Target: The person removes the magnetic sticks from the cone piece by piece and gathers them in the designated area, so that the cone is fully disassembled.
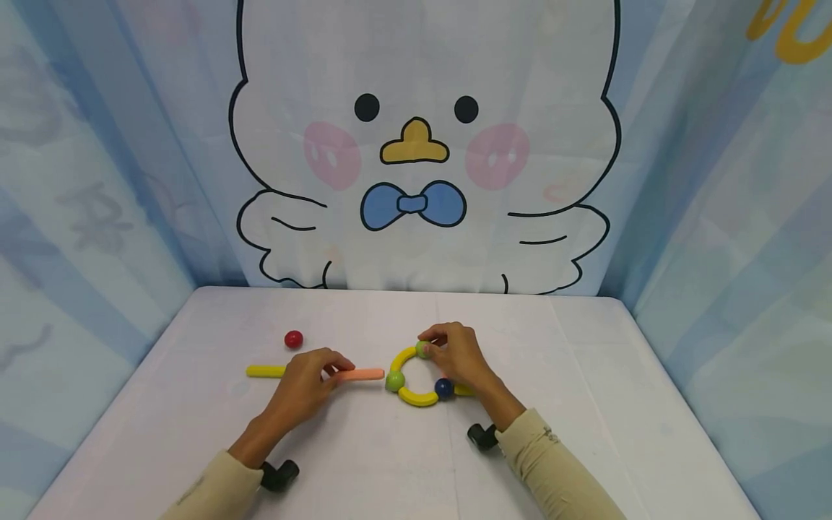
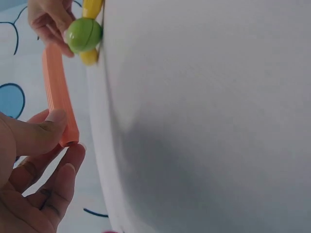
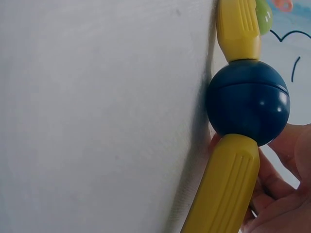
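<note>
My left hand (image 1: 304,384) pinches an orange ridged rod (image 1: 362,374) near one end, between thumb and fingertips. The rod's far end points at a green ball (image 1: 394,381) on the left of a part-ring of curved yellow pieces (image 1: 418,398) and balls. At the top of that ring my right hand (image 1: 463,355) pinches another green ball (image 1: 422,350) with thumb and fingers. A dark blue ball (image 3: 248,102) joins two yellow pieces at the lower right. Part of the ring's right side is hidden behind the right hand.
Beyond the left hand lies a red ball (image 1: 294,339) on the white table (image 1: 370,462). A yellow stick (image 1: 265,371) reaches out to the left from behind that hand. A printed cloth (image 1: 416,260) hangs at the table's back edge.
</note>
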The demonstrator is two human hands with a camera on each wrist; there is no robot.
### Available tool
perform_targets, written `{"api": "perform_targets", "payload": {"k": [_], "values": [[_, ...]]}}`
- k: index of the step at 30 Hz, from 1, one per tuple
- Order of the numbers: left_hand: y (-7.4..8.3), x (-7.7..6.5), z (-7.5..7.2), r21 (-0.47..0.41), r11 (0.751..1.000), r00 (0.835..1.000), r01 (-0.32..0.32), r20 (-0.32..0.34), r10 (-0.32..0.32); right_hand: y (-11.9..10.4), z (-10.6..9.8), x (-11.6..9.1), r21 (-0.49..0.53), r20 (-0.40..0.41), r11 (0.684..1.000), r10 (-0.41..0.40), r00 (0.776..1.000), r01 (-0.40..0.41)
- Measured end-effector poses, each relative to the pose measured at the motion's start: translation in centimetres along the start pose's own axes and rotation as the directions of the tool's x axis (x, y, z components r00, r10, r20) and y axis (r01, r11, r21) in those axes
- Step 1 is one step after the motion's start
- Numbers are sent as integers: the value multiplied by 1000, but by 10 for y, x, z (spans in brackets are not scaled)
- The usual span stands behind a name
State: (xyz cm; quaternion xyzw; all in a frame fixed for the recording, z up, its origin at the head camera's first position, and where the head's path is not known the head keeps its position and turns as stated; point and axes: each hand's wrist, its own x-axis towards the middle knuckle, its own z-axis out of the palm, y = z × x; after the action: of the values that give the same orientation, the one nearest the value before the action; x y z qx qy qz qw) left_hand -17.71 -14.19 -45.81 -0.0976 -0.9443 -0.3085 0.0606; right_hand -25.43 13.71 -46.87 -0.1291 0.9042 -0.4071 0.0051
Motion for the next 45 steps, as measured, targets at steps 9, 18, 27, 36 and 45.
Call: {"api": "perform_targets", "payload": {"k": [9,18,27,36,45], "values": [[-26,-18,-20,29,997,997,72,32,-73,0,1,0,-15,-6,1000,-8,1000,8],[-49,-37,-43,96,994,999,42,-34,-39,-1,0,-1,-16,-8,1000,-15,1000,15],[-70,-46,-60,118,987,994,107,8,-108,0,1,0,-23,-15,1000,-20,1000,20],[-92,-49,-70,148,983,993,110,30,-116,0,1,0,-19,-10,1000,-18,1000,18],[-97,-48,-71,164,981,994,101,32,-107,-1,0,-1,-28,-5,1000,-2,1000,2]]}}
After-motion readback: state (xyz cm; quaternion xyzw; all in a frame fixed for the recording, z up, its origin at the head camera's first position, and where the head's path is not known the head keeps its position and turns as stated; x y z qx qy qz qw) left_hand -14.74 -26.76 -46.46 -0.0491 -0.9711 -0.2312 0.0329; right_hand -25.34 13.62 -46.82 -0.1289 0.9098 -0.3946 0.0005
